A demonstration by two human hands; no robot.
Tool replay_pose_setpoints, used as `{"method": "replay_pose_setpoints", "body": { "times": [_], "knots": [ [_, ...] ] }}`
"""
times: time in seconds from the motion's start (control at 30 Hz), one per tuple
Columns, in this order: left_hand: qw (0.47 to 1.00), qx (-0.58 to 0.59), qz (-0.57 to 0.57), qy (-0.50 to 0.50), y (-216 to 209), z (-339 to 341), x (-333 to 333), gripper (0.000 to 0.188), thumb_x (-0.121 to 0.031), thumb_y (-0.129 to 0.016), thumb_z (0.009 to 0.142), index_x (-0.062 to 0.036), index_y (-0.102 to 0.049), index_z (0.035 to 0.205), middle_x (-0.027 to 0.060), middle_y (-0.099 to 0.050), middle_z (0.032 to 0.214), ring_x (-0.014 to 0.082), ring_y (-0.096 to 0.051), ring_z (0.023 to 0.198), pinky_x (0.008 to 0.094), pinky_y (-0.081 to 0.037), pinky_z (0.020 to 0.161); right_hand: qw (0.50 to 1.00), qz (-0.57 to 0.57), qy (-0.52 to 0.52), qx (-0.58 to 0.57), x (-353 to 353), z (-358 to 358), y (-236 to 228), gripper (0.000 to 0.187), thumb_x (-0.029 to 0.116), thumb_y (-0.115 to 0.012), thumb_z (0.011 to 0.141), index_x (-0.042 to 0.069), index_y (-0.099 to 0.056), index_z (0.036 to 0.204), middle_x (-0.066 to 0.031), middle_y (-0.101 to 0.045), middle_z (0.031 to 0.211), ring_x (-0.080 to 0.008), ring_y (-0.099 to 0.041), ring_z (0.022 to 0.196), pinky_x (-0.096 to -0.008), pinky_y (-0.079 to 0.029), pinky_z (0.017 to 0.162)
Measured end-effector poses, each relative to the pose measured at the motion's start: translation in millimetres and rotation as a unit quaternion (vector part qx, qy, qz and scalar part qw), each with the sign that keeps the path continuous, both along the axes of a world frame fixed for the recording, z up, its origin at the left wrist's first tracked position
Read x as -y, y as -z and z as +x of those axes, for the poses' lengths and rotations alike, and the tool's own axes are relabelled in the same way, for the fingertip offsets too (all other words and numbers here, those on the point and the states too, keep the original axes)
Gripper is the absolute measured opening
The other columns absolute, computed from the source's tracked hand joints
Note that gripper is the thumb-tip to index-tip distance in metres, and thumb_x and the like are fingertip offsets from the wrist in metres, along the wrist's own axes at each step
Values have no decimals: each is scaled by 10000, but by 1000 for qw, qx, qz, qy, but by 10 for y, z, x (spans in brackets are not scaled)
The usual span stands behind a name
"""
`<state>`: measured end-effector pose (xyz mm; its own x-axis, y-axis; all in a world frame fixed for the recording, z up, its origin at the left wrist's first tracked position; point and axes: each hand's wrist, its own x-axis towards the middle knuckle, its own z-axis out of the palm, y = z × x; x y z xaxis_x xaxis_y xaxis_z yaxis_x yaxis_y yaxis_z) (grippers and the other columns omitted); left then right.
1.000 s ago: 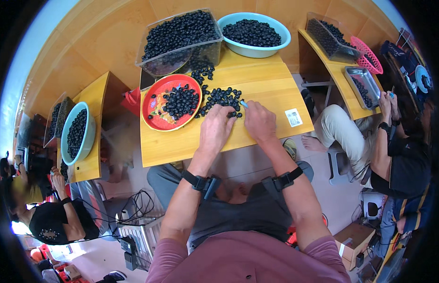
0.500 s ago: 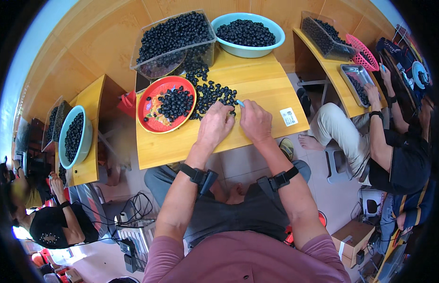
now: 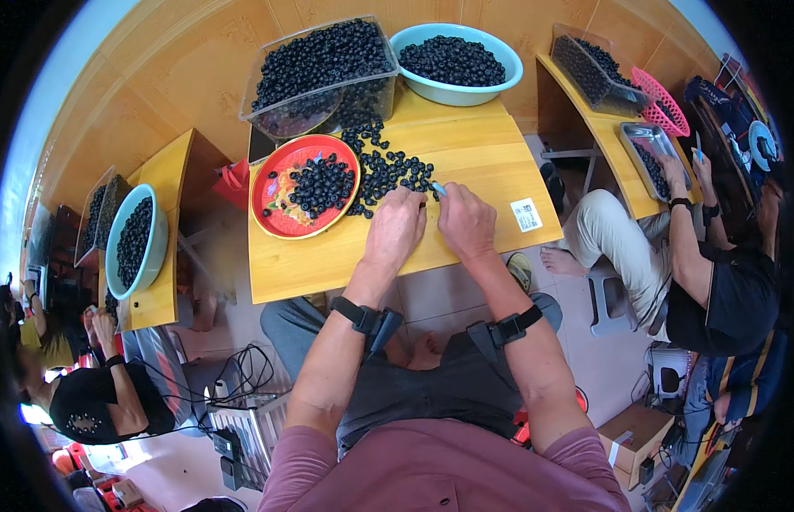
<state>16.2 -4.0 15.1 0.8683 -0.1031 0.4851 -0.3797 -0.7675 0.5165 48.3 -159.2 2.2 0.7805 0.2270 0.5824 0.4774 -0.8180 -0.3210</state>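
Note:
My left hand [image 3: 395, 226] is closed above the front of the yellow table [image 3: 311, 271], its fingertips pinched together beside the loose pieces. What it holds is mostly hidden by the fingers. My right hand [image 3: 465, 220] is closed around a slim tool with a light-blue handle [image 3: 439, 189], whose end sticks out past the fingers. The two hands almost meet. Loose black, round, bead-like pieces [image 3: 395, 173] lie scattered just beyond them. To their left, a red round tray [image 3: 276, 158] with a yellow rim and flower print holds a heap of the same pieces.
A clear plastic bin [image 3: 328, 101] and a light-blue basin [image 3: 455, 96], both full of black pieces, stand at the back. A white label [image 3: 526, 215] is stuck on the table's right. Co-workers sit at the left table [image 3: 168, 256] and right table [image 3: 606, 141]. Cables [image 3: 243, 375] hang lower left.
My hands stay close together over the table and have shifted only slightly. At the left table, a co-worker's hands have come together.

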Motion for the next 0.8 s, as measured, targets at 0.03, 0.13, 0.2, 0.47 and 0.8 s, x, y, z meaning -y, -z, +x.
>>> {"method": "replay_pose_setpoints", "body": {
  "times": [0.03,0.13,0.2,0.47,0.8],
  "knots": [
    [1000,1,0,-1,2,2,-4,157,-33,-717,878,11,-691,1026,190,-649,948,383,-651,971,478,-547,863,1000,0,-1,1,-5,3,-8,136,178,-632,967,70,-581,902,-122,-651,798,-337,-690,705,-475,-539,590],
    [1000,-7,-10,-3,-3,11,4,143,-20,-698,881,9,-697,1022,200,-661,938,389,-656,966,478,-547,868,1000,8,-3,7,-15,0,-6,143,176,-632,969,68,-578,893,-125,-649,793,-339,-689,704,-476,-538,589],
    [1000,7,11,-12,12,60,9,136,-17,-690,879,10,-701,1012,206,-676,932,391,-676,936,475,-558,845,1000,7,0,6,-11,-2,-20,136,164,-628,967,66,-577,886,-126,-644,787,-344,-688,703,-477,-539,592],
    [989,-8,-129,-72,68,-35,-41,190,-56,-718,890,-9,-731,1074,180,-703,937,342,-705,826,434,-580,754,1000,-5,-5,3,-5,-12,-11,115,147,-625,953,69,-580,881,-121,-640,781,-332,-694,704,-471,-545,595],
    [996,66,19,62,34,-674,84,344,-115,-795,859,-66,-690,1183,143,-655,1160,344,-634,1111,453,-515,934,999,1,-1,45,5,-1,14,93,137,-618,930,82,-575,869,-111,-645,762,-328,-703,681,-474,-556,558]
  ]
}}
